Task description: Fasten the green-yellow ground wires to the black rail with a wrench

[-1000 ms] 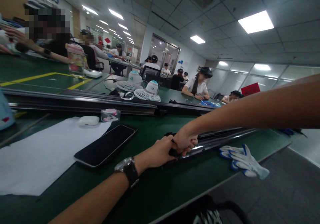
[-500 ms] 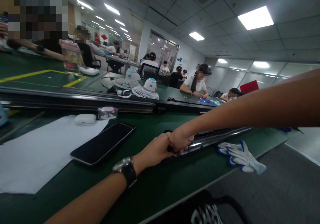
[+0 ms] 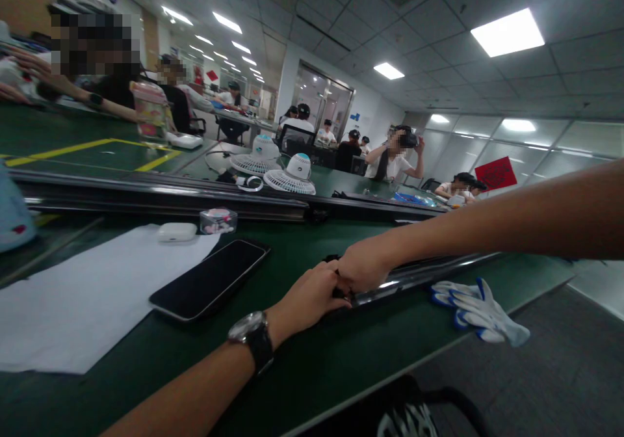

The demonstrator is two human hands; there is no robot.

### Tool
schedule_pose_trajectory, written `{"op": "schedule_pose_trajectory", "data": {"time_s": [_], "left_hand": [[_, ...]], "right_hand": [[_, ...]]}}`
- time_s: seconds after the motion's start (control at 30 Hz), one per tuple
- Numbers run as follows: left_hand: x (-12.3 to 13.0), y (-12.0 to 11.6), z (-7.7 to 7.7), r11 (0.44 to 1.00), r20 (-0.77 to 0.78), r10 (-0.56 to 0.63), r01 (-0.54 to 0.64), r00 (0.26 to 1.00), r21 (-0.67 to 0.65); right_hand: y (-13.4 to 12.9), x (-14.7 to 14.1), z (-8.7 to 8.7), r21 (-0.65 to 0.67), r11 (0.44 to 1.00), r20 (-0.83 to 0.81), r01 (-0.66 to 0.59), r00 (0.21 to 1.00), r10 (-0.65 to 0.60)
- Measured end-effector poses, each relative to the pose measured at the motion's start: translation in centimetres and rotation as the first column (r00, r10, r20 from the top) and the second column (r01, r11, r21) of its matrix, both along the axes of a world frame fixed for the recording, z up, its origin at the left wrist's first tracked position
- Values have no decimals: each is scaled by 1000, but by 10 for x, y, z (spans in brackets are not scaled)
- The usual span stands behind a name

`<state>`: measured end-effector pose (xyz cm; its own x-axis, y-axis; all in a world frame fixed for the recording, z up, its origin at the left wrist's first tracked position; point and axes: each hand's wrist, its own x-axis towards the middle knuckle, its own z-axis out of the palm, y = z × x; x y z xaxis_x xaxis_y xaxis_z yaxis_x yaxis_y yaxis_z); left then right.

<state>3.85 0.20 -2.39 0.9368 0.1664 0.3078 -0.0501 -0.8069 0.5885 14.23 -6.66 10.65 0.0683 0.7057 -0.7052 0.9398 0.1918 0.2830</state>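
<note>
Rn see L hand & R hand curled, touching, at L end of black rail, running lengthwise rightwd, nearer R; can't tell grip contents.

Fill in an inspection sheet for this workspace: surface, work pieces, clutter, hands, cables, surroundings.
Surface: green table, partly covered.
Work pieces: dark, shiny rail lying near the table's edge; its near end is mostly hidden by the hands.
Clutter: paper, with the phone overlapping it; white case, clear box, gloves, two fans.
Hands: left hand grips the rail's near end; right hand curls against it, its hold hidden.
Cables: white loop near the fans, possibly a cable; too small to tell.
Surroundings: people at tables; ceiling lights on.
</note>
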Motion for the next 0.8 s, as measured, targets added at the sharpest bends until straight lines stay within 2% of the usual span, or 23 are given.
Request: {"op": "schedule_pose_trajectory", "data": {"time_s": [0.13, 0.23, 0.5, 0.7, 0.8], "left_hand": [[0, 2, 0, 999, -22, -7, 6, 1000, -33], [-2, 5, 2, 997, -34, -38, 36, 999, -65], [-7, 8, 3, 988, -48, -86, 79, 995, -133], [-6, 7, -3, 988, -36, -48, 42, 998, -148], [-6, 4, -3, 991, -32, -30, 26, 999, -134]], "right_hand": [[5, 15, 17, -53, 998, -54, 32, 998, -35], [6, 30, 23, -86, 994, -107, 70, 991, -79], [-1, 46, 14, -124, 968, -140, 220, 961, -237], [-6, 45, 13, -102, 938, -166, 331, 924, -344], [-6, 46, 11, -108, 900, -212, 423, 874, -437]]}}
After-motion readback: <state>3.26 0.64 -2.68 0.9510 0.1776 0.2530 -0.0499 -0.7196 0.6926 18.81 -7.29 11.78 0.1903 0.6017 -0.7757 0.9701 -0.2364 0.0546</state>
